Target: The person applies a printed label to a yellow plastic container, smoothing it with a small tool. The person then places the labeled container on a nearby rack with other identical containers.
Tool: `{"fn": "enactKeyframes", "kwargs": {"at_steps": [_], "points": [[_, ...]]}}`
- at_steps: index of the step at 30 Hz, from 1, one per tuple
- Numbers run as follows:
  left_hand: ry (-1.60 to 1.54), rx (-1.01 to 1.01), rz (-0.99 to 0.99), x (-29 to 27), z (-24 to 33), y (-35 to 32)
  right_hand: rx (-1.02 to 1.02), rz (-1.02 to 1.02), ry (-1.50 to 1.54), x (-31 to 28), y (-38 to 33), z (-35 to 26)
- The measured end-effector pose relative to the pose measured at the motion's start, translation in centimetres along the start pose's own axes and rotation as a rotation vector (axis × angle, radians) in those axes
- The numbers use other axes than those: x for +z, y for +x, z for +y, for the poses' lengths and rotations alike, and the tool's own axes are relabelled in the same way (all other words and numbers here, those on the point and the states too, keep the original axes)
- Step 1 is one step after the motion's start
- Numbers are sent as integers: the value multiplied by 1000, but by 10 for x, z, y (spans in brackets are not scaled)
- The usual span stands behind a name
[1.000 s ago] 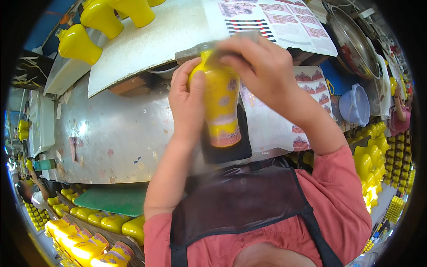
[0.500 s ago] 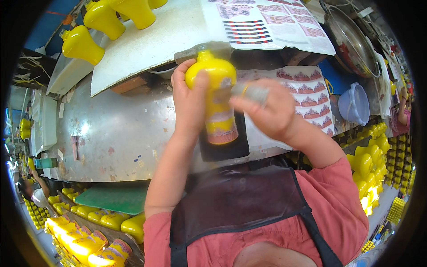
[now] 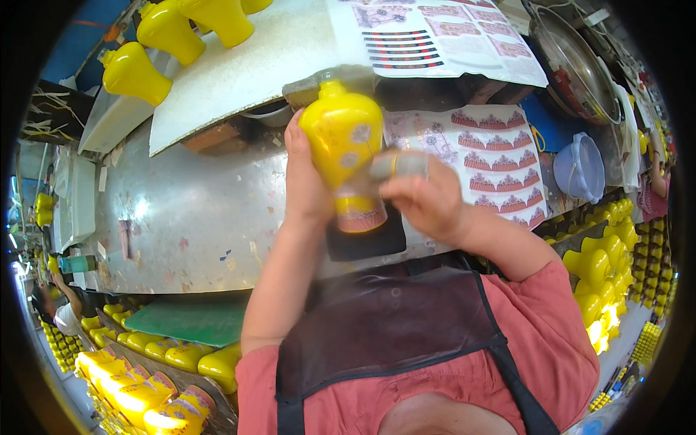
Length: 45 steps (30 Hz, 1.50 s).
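Note:
A glossy yellow vase-shaped bottle (image 3: 339, 130) with a narrow neck stands or leans before me on a dark pad (image 3: 366, 246). Grey flower prints mark its body, and a pinkish patterned band circles its base. My left hand (image 3: 308, 174) is closed around the bottle's left side, fingers partly hidden behind it. On the other side, my right hand (image 3: 428, 192) is closed in a pinch against the lower body. A grey wrapping with a yellowish band (image 3: 399, 165) covers one or more of its fingers. Motion blurs whatever these fingers may hold.
Printed decal sheets (image 3: 500, 159) lie right of the bottle and on the white board (image 3: 239, 80) beyond. Several yellow bottles (image 3: 138, 76) stand far left. A lavender bucket (image 3: 580, 168) is at right. More bottles (image 3: 598, 264) crowd both sides below the metal table (image 3: 188, 210).
My right hand has shifted slightly left and down along the bottle, uncovering more of the flower prints. The bottle has turned or tilted a little; my left hand still grips it.

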<state>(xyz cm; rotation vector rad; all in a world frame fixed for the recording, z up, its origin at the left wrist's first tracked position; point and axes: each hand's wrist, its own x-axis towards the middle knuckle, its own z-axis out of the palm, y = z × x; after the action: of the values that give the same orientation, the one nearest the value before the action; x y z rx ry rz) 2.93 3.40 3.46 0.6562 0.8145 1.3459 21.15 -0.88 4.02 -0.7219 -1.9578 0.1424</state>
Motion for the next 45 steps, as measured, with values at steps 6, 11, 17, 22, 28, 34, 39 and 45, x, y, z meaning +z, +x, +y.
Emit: {"fn": "enactKeyframes", "kwargs": {"at_steps": [6, 11, 17, 22, 28, 34, 39, 45], "points": [[-216, -181, -47, -9, 5, 2, 602, 148, 378, 7, -4, 2], [-255, -247, -80, -8, 9, 0, 542, 231, 211, 17, -7, -7], [-199, -118, -129, -3, 16, -7, 335, 47, 138, 6, -15, -22], [-145, -34, -99, 2, 31, -24, -57, -22, -19, 1, -3, -19], [-32, 9, -174, 4, 42, -36, 232, 24, -180, -3, -1, -28], [50, 29, -163, -2, 43, -33, 1, -119, -70, -4, -2, -32], [80, 25, -163, -8, 44, -33, -84, -176, -114, -6, -1, -34], [156, 49, -167, -9, 46, -34, -32, -101, -149, -9, 1, -32]]}}
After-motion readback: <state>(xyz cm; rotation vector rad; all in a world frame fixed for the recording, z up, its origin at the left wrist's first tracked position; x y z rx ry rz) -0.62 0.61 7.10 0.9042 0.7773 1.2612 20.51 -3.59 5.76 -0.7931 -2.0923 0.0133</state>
